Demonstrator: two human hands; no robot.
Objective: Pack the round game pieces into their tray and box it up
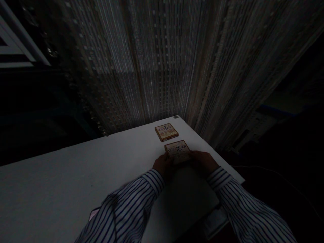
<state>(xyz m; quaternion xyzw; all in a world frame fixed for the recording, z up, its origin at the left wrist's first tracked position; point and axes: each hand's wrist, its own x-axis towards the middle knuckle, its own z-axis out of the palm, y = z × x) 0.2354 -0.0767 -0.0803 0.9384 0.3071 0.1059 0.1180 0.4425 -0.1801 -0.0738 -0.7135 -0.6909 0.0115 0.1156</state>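
Observation:
Two flat, square cardboard boxes with tan-and-orange printed lids lie or are held near the far end of a white table (76, 172). The farther box (166, 132) rests flat on the tabletop, apart from my hands. The nearer box (177, 151) sits just in front of it, gripped at its left and right sides. My left hand (163, 165) holds its left side, and my right hand (204, 161) holds its right side. My fingers are mostly in shadow, and the box's near edge is hidden.
A hanging curtain of pale beaded strings (152, 60) rises behind the table. A small label (176, 117) lies at the table's far corner. A dark, shadowed panel (182, 202) lies below my hands. A thin cable (280, 179) curves through the dark floor area at right.

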